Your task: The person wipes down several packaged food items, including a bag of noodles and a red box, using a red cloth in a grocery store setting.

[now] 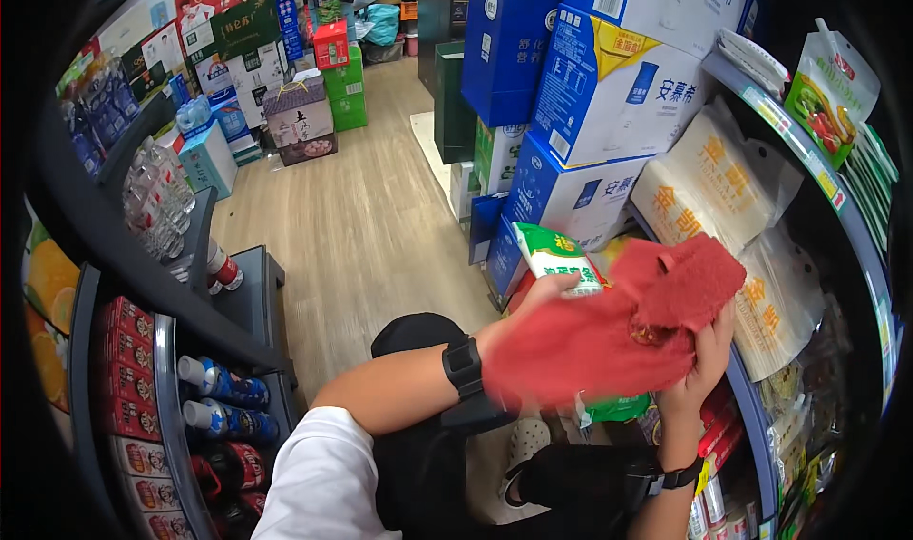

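My left hand [546, 290], its wrist in a black band, grips a green-and-white plastic food packet [563, 258] printed with writing. A red towel-like cloth [592, 347] hangs in front of that hand and hides part of it and of the packet. My right hand [713, 347] holds the bunched right end of the same cloth from below; its fingers are partly hidden. The cloth is blurred at its left edge and has a dark, worn spot. Another green packet [617, 408] shows below the cloth, between my forearms.
Stacked blue-and-white cartons [606, 98] rise ahead. At right, a curved shelf [756, 426] holds plastic-wrapped packs [713, 176] and pouches. Bottles and red boxes fill the left shelf [167, 369]. Wood-look floor [356, 219] runs between, with gift boxes [299, 119] farther back.
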The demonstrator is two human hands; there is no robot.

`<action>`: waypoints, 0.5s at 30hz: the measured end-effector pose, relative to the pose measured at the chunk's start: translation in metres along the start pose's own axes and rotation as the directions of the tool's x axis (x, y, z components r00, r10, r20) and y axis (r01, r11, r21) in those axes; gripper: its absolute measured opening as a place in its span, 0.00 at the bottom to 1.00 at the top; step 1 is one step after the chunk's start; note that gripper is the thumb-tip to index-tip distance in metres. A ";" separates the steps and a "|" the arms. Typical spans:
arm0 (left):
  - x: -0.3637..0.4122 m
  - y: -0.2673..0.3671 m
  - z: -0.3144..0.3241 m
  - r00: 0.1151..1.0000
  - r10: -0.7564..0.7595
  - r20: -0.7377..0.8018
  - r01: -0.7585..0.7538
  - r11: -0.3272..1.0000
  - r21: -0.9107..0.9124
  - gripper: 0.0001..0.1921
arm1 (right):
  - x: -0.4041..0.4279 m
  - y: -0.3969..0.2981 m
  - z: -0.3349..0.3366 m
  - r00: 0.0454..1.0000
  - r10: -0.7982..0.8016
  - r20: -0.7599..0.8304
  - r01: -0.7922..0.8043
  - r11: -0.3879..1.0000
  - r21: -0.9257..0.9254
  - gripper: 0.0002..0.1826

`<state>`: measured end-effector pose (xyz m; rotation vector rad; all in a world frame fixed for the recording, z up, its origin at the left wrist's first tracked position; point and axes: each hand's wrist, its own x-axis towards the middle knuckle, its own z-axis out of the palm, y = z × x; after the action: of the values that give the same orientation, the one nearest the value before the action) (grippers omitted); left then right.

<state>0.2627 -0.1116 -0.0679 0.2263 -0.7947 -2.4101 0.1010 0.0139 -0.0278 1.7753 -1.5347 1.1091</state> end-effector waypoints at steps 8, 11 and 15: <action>0.016 -0.015 0.005 0.942 -0.325 -0.090 0.283 0.907 -0.310 0.18 | -0.040 0.042 0.012 0.869 0.481 -0.115 -0.352 0.764 0.541 0.31; 0.015 -0.012 0.004 0.899 -0.415 -0.138 0.359 0.880 -0.310 0.22 | -0.044 0.053 0.014 0.851 0.522 -0.051 -0.384 0.686 0.618 0.33; 0.010 -0.008 0.011 0.905 -0.397 -0.153 0.335 0.886 -0.321 0.23 | -0.046 0.061 0.018 0.633 0.774 -0.022 -0.480 0.414 0.774 0.25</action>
<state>0.2470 -0.1071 -0.0634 0.5539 -0.3116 -2.7576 0.0457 0.0112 -0.0831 1.1430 -1.6850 2.5976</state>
